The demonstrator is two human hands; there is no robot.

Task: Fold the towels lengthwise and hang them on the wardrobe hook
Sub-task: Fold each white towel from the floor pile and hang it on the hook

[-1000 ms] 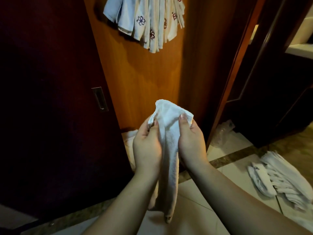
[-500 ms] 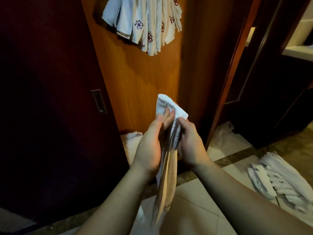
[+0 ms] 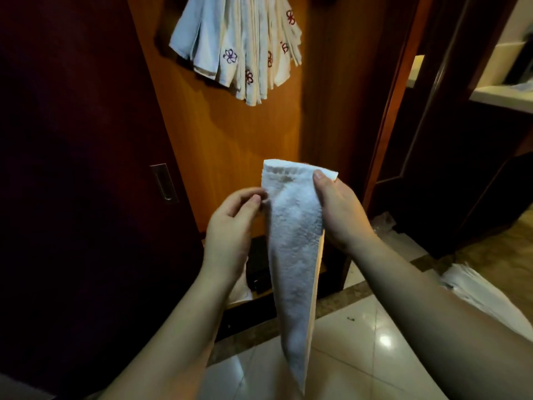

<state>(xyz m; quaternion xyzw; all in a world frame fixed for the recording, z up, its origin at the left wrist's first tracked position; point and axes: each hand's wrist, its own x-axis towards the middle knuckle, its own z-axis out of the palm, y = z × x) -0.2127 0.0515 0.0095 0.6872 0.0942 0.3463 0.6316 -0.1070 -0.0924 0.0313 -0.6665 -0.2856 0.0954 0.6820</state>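
Already a bunch of hung towels (image 3: 245,50) fans at twelve o'clock; the right hand (image 3: 340,215) pinches a folded white towel (image 3: 294,249), the left hand (image 3: 230,226) loosely curled beside it, more towels on the floor (image 3: 473,287) waiting.

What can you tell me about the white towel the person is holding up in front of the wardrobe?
The white towel looks like terry cloth with a nubby surface and a flat woven band near its top edge. It is folded into a long narrow strip that hangs down and tapers toward the tiled floor. The right hand grips its upper right edge, thumb in front. The left hand pinches or touches its upper left edge; that contact is blurred. Nothing else touches it.
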